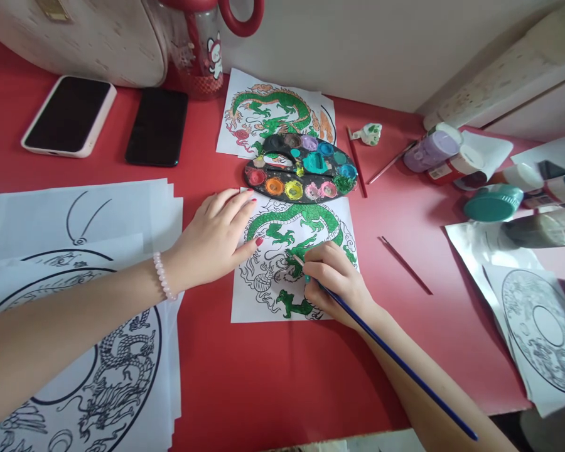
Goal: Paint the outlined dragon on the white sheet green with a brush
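In the middle of the red table lies a sheet with a dragon drawing [254,307], its body partly painted green. My right hand [336,282] pinches a paintbrush with a long blue handle [400,358]; the brush tip meets the paper at the dragon's head. My left hand [216,235] rests flat with fingers spread, the fingertips on the sheet's left edge. Just above the sheet, overlapping its top, sits a black paint palette [287,179] with several wells of coloured paint. Behind the palette is another dragon picture [268,103], painted green with orange and red parts.
Line-drawn sheets [136,376] are stacked at left, below a white-cased phone [68,116] and a black phone [157,125]. A red-lidded cup [200,56] stands behind. Thin brushes [407,265], paint bottles [430,149], a teal-lidded jar [493,202] and more drawings [541,320] lie at right.
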A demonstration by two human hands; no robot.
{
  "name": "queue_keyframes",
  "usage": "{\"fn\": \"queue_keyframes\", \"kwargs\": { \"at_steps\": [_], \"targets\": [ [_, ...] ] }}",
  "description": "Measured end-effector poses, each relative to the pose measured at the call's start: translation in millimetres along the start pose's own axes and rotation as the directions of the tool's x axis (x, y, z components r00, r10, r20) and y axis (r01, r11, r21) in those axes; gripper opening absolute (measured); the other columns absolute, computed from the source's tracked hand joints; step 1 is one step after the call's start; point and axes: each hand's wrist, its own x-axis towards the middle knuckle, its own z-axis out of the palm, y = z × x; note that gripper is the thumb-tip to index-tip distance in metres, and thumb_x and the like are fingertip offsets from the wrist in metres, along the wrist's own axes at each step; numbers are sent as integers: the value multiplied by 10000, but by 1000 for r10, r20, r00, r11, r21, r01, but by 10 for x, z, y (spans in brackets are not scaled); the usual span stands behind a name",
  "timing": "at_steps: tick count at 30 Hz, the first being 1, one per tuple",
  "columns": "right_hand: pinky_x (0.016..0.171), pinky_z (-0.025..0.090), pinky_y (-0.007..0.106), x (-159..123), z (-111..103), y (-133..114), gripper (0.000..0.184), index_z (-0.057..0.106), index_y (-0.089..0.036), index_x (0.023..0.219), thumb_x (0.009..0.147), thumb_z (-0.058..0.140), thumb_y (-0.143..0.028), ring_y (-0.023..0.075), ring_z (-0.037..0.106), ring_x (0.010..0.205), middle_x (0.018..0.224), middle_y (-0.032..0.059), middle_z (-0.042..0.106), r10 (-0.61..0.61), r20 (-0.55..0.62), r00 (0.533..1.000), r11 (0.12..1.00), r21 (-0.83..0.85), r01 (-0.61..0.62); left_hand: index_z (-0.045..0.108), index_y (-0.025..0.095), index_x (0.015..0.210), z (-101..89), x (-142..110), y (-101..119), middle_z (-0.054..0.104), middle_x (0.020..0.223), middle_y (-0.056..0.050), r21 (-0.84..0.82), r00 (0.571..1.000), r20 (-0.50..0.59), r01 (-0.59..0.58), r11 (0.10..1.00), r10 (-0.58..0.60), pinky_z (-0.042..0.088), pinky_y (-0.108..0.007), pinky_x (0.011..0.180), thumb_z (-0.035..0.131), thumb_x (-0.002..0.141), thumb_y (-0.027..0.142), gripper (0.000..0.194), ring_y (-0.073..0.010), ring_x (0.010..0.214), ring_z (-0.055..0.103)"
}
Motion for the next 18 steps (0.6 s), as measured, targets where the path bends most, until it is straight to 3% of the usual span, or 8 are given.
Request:
{"fn": "queue_keyframes", "kwargs": {
  "at_steps": [18],
  "targets": [
    [690,452,311,2,-8,-5,296,434,-207,948,763,436,24,138,448,794,853,43,482,-17,-11,1000,999,29,17,385,21,1363,5,-2,-5,384,1439,-172,14,1000,-13,-7,1000,7,324,-506,1101,329,930,444,607,-333,1315,332]
  ]
}}
